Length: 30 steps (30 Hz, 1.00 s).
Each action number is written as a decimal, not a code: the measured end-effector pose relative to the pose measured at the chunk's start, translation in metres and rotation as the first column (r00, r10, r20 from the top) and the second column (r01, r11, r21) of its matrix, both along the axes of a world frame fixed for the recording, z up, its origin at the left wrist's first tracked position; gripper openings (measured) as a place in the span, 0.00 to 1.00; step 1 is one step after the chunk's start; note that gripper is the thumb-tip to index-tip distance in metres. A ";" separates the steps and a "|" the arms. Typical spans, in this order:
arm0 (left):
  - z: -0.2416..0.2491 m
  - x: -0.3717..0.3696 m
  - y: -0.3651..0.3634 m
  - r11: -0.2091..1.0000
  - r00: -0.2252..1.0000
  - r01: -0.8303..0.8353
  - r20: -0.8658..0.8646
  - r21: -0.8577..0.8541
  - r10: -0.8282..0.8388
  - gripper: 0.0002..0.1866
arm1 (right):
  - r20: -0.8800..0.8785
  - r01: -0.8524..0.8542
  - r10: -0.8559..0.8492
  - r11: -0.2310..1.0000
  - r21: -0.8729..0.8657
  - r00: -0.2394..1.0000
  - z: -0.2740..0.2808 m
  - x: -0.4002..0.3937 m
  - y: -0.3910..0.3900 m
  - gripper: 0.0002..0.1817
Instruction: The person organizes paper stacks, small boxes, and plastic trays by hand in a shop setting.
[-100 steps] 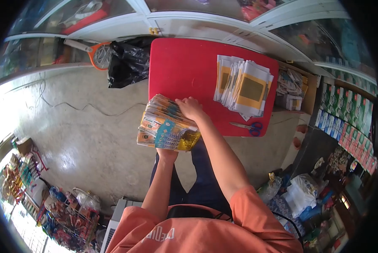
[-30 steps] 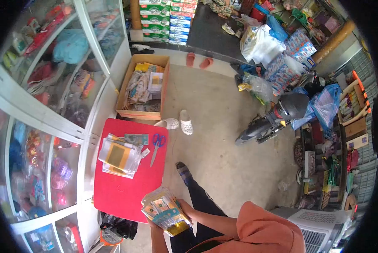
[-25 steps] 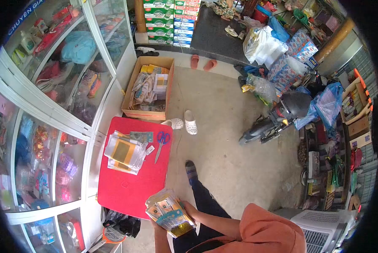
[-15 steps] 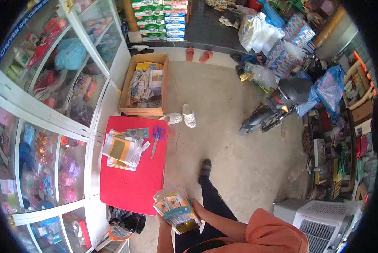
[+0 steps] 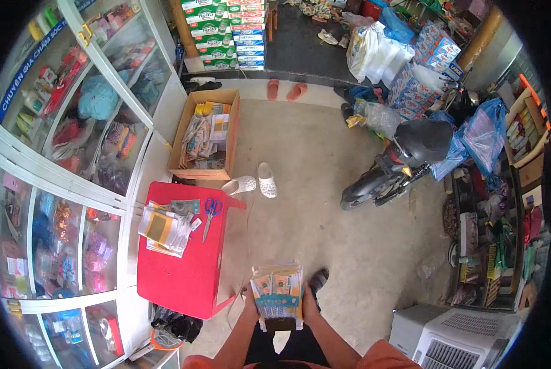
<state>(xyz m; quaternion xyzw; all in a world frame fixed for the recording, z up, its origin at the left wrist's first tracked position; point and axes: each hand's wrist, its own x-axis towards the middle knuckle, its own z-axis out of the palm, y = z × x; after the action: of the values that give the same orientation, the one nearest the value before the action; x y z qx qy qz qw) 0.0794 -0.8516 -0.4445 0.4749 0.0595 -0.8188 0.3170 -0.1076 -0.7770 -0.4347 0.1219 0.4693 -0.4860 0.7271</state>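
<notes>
Between my two hands is a thick stack of printed packets [image 5: 278, 298], with orange pictures and a teal band on the top one. My left hand [image 5: 249, 306] is closed on the stack's left edge and my right hand [image 5: 310, 305] on its right edge; the fingers are partly hidden beneath. To the left stands a red table [image 5: 177, 280]. On it lie a pile of white and yellow-brown packets [image 5: 165, 229], a grey-green packet [image 5: 186, 206] and blue-handled scissors [image 5: 211, 214].
Beyond the table, a cardboard box [image 5: 203, 174] holds many packets, with white clogs [image 5: 267, 180] nearby. Glass cabinets [image 5: 66, 212] line the left. On the right are a motorbike [image 5: 404, 157], shelves [image 5: 487, 246] and a white air cooler [image 5: 456, 335].
Both hands have brought the stack rightward and squared it in front of my body. The view has turned, so the table now appears lower and further left.
</notes>
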 end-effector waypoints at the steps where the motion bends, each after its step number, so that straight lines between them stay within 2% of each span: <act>1: 0.000 -0.008 -0.002 1.000 1.000 0.014 0.026 -0.010 -0.014 0.37 | -0.028 0.016 -0.017 1.000 -0.011 0.999 -0.001 -0.011 0.003 0.43; 2: 0.013 -0.022 -0.015 0.999 0.998 0.031 0.049 -0.026 -0.029 0.36 | -0.058 0.034 -0.036 0.999 -0.029 0.998 0.005 -0.022 -0.005 0.46; 3: 0.029 -0.032 -0.022 0.998 1.000 0.005 -0.023 -0.058 -0.006 0.32 | -0.046 -0.006 0.005 0.999 -0.034 0.999 0.013 -0.035 -0.009 0.50; 6: 0.041 -0.053 -0.037 0.996 0.981 0.084 0.174 -0.008 -0.081 0.29 | -0.132 -0.046 0.023 0.984 -0.172 0.991 0.046 -0.056 -0.017 0.52; 7: 0.051 -0.062 -0.051 0.994 0.994 0.093 0.070 -0.058 -0.089 0.29 | -0.108 -0.083 0.058 0.967 -0.240 0.992 0.091 -0.066 -0.035 0.57; 9: 0.048 -0.064 -0.062 0.982 0.985 0.092 -0.129 -0.168 -0.114 0.27 | -0.195 -0.209 0.150 0.922 -0.327 0.969 0.084 -0.078 -0.026 0.60; 10: 0.046 -0.067 -0.065 0.986 0.985 0.096 -0.130 -0.136 -0.114 0.27 | -0.240 -0.276 0.197 0.891 -0.360 0.951 0.081 -0.081 -0.021 0.63; 11: 0.043 -0.070 -0.067 0.990 0.985 0.099 -0.130 -0.103 -0.113 0.27 | -0.199 -0.308 0.248 0.875 -0.374 0.948 0.084 -0.087 -0.025 0.69; 13: 0.036 -0.076 -0.073 0.989 0.982 0.122 -0.136 -0.078 -0.132 0.25 | -0.332 -0.424 0.310 0.829 -0.364 0.891 0.096 -0.098 -0.031 0.74; 14: 0.048 -0.083 -0.083 0.983 0.976 0.150 -0.141 -0.104 -0.164 0.28 | -0.397 -0.486 0.345 0.804 -0.342 0.851 0.112 -0.107 -0.041 0.77; 16: 0.057 -0.089 -0.083 0.963 0.964 0.203 -0.137 -0.176 -0.228 0.33 | -0.411 -0.517 0.374 0.792 -0.325 0.832 0.121 -0.111 -0.044 0.77; 20: 0.057 -0.100 -0.076 0.958 0.968 0.216 -0.085 -0.190 -0.236 0.33 | -0.374 -0.537 0.428 0.802 -0.263 0.822 0.131 -0.118 -0.046 0.78; 22: 0.057 -0.107 -0.076 0.953 0.968 0.224 -0.063 -0.202 -0.241 0.33 | -0.405 -0.525 0.403 0.811 -0.257 0.821 0.124 -0.123 -0.042 0.77; 25: 0.043 -0.108 -0.065 0.983 0.987 0.151 -0.032 -0.102 -0.155 0.28 | -0.438 -0.494 0.352 0.827 -0.269 0.827 0.117 -0.131 -0.037 0.75; 28: 0.126 -0.146 -0.083 0.977 0.980 0.200 0.020 -0.069 -0.199 0.38 | -0.384 -0.419 0.314 0.878 -0.230 0.869 0.123 -0.146 -0.032 0.70; 30: 0.112 -0.138 -0.069 0.948 0.953 0.286 -0.060 -0.135 -0.296 0.45 | -0.356 -0.385 0.298 0.900 -0.205 0.886 0.129 -0.159 -0.030 0.65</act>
<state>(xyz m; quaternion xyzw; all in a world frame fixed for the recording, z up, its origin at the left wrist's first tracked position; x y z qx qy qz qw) -0.0591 -0.9209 -0.3323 0.4247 -0.0503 -0.8770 0.2191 -0.2670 -0.8066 -0.3053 -0.1430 0.5231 -0.4213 0.7269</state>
